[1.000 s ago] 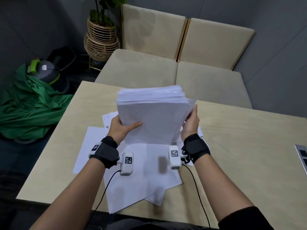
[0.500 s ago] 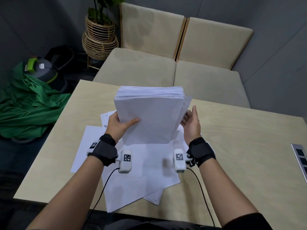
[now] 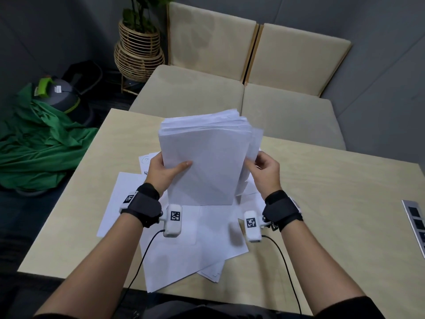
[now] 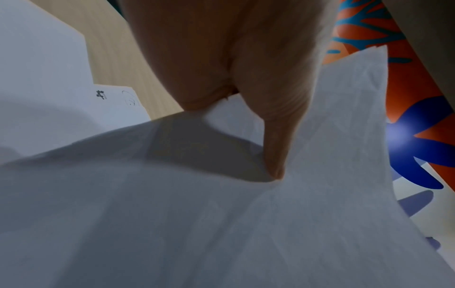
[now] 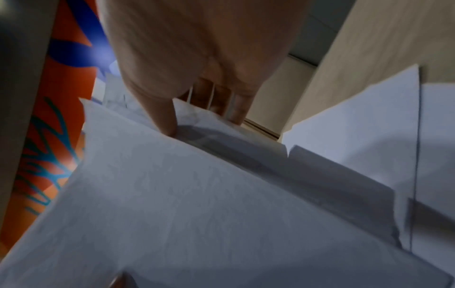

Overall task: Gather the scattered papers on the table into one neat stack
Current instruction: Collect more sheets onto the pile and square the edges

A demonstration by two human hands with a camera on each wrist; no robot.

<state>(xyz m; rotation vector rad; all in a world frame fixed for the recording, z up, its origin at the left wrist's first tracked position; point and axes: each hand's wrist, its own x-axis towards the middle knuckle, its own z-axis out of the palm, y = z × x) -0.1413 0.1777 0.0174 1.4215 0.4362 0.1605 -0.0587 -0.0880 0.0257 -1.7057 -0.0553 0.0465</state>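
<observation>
A thick stack of white papers (image 3: 204, 157) stands upright on its lower edge on the light wooden table (image 3: 333, 203). My left hand (image 3: 166, 171) grips the stack's left side, thumb across the front sheet (image 4: 221, 214). My right hand (image 3: 264, 168) pinches the sheets at the stack's right edge, thumb on the front (image 5: 172, 194), fingers behind. Several loose sheets (image 3: 190, 249) lie flat on the table under and around the stack, some overlapping askew. One sheet with small marks (image 3: 147, 163) pokes out at the left.
Beige seats (image 3: 230, 95) stand beyond the table's far edge. A wicker plant pot (image 3: 139, 54), a green cloth (image 3: 41, 139) and a grey vacuum (image 3: 61, 94) are on the floor at left. A grey keyboard-like device (image 3: 416, 222) lies at the table's right edge.
My right hand went from lying flat against the stack's right side to curling round and pinching its edge sheets. The stack's top has tilted slightly to the right.
</observation>
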